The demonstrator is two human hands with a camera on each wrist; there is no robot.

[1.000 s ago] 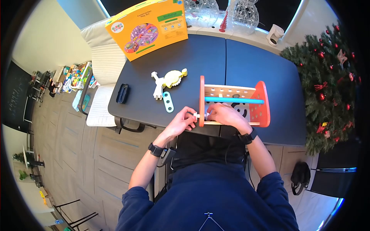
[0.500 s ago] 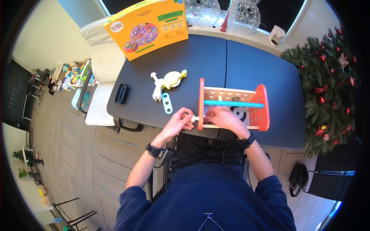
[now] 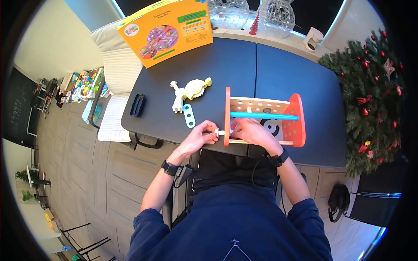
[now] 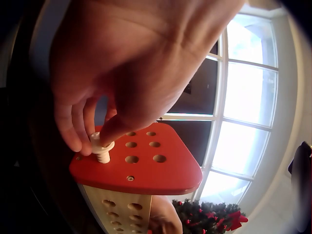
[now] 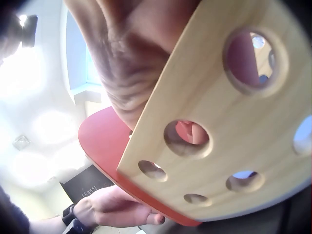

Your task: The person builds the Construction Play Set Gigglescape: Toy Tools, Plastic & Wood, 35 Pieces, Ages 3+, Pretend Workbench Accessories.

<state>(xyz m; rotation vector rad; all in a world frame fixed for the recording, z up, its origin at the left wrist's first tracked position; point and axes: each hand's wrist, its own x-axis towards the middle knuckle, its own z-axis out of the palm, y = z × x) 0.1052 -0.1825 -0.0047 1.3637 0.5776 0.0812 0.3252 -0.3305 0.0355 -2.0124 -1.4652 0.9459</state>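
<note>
White is the small screw (image 4: 103,151) on which, it seems to me, everything depends. Its head is pinched between the thumb and fingers of the left hand (image 3: 201,137), and its threaded shank points away from these fingertips, toward the person's right, into the outer face of the orange-red end panel (image 4: 146,170). The long axis stands nearly square to this panel, at the part of it closest to the person's body. Some thread shows between head and panel, so I judge that the screw is not fully in; how deep the tip sits, I cannot see.

The right hand (image 3: 257,134) is on the other side of the same panel, inside the toy frame (image 3: 299,124), and the blue bar (image 3: 265,116) runs just beyond it. Its fingers reach toward the inner face, but whether they grip something there I cannot tell, since the wooden board (image 5: 229,126) covers them from the wrist view. Therefore the left hand is nearer to the head, and the right hand nearer to where the tip would come out.

In my opinion, a turn or a push would ask the left fingers to hold this axis in line with the hole; a tilt could make the thread bind. The pale green strip (image 3: 189,116) lies on the desk (image 3: 278,69), apart from both hands.
</note>
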